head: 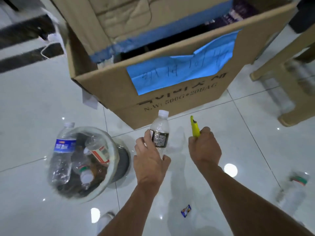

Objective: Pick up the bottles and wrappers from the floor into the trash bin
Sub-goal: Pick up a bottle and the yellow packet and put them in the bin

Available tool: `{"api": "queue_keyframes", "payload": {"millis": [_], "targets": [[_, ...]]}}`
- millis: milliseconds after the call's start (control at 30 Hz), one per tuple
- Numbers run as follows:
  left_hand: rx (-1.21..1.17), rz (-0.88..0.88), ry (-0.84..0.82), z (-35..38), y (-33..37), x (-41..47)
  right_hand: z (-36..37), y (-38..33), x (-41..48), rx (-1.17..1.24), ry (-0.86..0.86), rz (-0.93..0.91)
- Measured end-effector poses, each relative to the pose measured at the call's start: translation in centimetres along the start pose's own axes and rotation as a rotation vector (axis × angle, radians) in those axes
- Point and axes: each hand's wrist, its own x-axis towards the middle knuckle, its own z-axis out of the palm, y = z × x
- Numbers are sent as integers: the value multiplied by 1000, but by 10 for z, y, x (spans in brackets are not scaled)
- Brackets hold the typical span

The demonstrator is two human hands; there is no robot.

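Left hand: the left hand (150,157) is wrapped around the lower body of a clear plastic bottle with a white cap and a dark label (159,132), thumb on the left of the label and fingers curling round the base.
Right hand: the right hand (204,147) is clenched round the lower end of a yellow wrapper (194,127); only the upper part of the wrapper sticks out above the fist.
Held bottle: nearly upright, long axis running away from the camera, cap pointing up toward the cardboard box, base down in the palm; it sits between the bin and the right hand.
Yellow wrapper: long axis roughly upright, leaning slightly left, free tip pointing toward the box.
Trash bin: a round translucent trash bin (111,150) stands on the floor to the left of the left hand, holding several clear bottles.
Bottle in bin: a clear bottle with a blue label (63,150) leans against the bin's left rim, cap up and away.
Floor: glossy white tile floor (34,108); a small blue sweet wrapper (186,211) lies between the forearms; a clear bottle with a green and red band (293,186) lies at far right, blurred.
Box: a large open cardboard box (105,89) with a blue paper note (180,68) on its front stands just beyond both hands.
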Motion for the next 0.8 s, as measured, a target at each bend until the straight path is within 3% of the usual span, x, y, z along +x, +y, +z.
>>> {"api": "queue_keyframes", "payload": {"millis": [433,600,800], "targets": [[178,-5,49,-175,-10,-34,-109,-121,-75,202,47,107],[179,-1,75,-198,-43,-25,-110,-152,-93,203,41,86],[170,-193,50,-205,-120,-25,-86,-172,-118,150,-9,5]]}}
